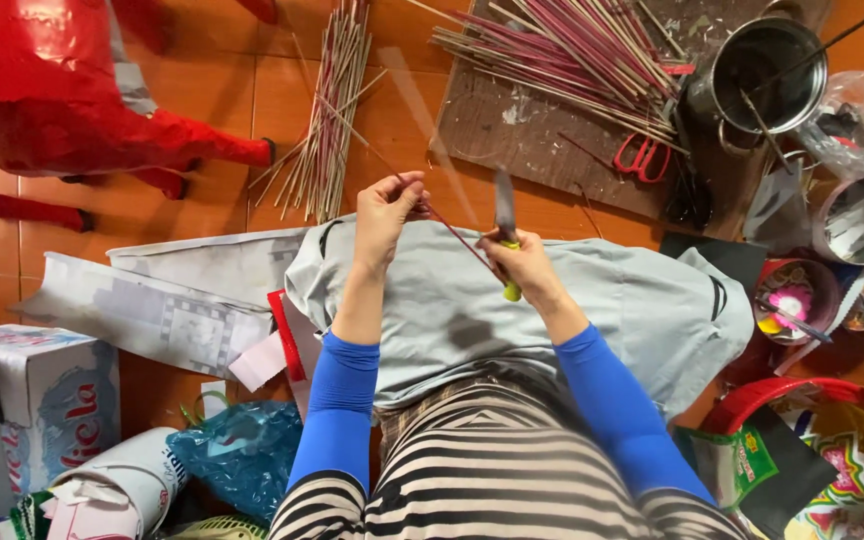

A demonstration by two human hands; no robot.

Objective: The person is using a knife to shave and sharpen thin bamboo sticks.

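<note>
Fingers (404, 190) of the left hand (384, 215) pinched a thin stick (457, 235); the right hand (520, 262) gripped a knife (505, 212) over grey cloth (642, 310), scissors (639, 156) and pot (767, 68) beyond on tiled floor (202, 100)

I note a thin bamboo stick (452, 232), a metal-bladed knife (505, 225) with glossy yellow plastic handle, matt grey cloth (572, 310), glossy red paper figure (42, 90), shiny steel pot (767, 70).

Red scissors (638, 157) beside a stick pile (572, 55), steel pot (767, 65), perhaps a red paper figure (62, 90) far left.
</note>
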